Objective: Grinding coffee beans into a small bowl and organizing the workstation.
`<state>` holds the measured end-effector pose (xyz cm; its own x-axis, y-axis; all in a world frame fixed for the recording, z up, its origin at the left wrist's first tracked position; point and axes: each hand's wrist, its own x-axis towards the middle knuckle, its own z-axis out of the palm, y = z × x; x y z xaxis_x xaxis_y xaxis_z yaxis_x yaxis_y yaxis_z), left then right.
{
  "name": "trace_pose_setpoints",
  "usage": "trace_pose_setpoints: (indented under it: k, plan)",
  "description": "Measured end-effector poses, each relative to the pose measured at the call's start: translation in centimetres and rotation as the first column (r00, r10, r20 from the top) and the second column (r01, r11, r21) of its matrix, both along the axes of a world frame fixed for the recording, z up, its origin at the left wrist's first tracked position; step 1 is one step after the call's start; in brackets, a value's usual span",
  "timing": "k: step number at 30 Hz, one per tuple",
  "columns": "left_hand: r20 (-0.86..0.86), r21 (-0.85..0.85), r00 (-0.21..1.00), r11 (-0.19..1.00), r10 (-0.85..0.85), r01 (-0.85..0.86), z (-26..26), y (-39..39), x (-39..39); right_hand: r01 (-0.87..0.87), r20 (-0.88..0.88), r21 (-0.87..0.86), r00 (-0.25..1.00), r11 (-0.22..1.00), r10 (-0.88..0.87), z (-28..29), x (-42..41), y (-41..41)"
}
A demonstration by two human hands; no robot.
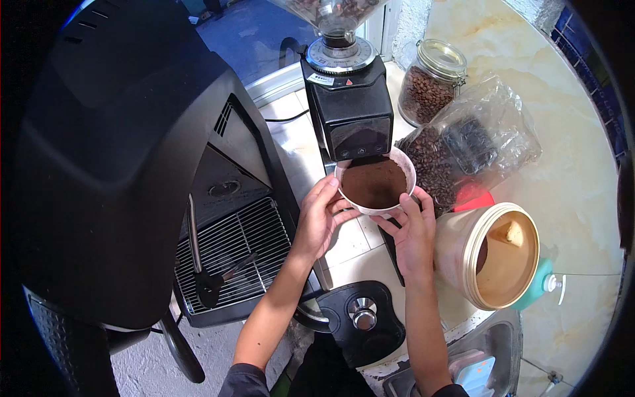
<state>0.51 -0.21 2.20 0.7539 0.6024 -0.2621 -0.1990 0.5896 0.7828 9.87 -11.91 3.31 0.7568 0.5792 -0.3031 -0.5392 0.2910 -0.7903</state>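
A white bowl (367, 210) partly filled with dark brown ground coffee (374, 182) is held by its rim between both my hands. My left hand (317, 221) grips its left side, thumb near the rim and fingers underneath. On the other side, my right hand (415, 233) holds it in the same way. The bowl's far edge is beneath the front of a black electric coffee grinder (347, 99), which hides part of it. Above the grinder body sits a clear hopper (342, 12) with coffee beans in it.
Left stands a black espresso machine (124, 124) with a drip grate (238, 253). A tamper (364, 317) rests on a black tamping mat (382, 345). To the right are a bean jar (427, 92), a clear bean bag (511, 134), a large tub (454, 248), a green pump bottle (538, 283) and a sink (511, 342).
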Motion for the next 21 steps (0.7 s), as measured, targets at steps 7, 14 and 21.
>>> trace_pose_setpoints:
  k: [7,14,21]
  plan:
    - [0.036,-0.011,0.999,1.0,-0.019,0.019,0.4,-0.1,0.0,0.053,-0.017,0.07,0.998,0.996,-0.052,-0.3,-1.0,0.3]
    - [0.019,0.015,1.0,1.0,0.003,-0.003,0.5,-0.5,0.1,0.061,0.039,0.045,0.997,0.997,-0.063,-0.7,-1.6,0.5]
    - [0.016,0.033,1.0,0.999,0.004,-0.005,0.2,-0.2,-0.3,-0.003,0.025,-0.018,1.0,1.0,0.004,-0.3,-0.7,0.4]
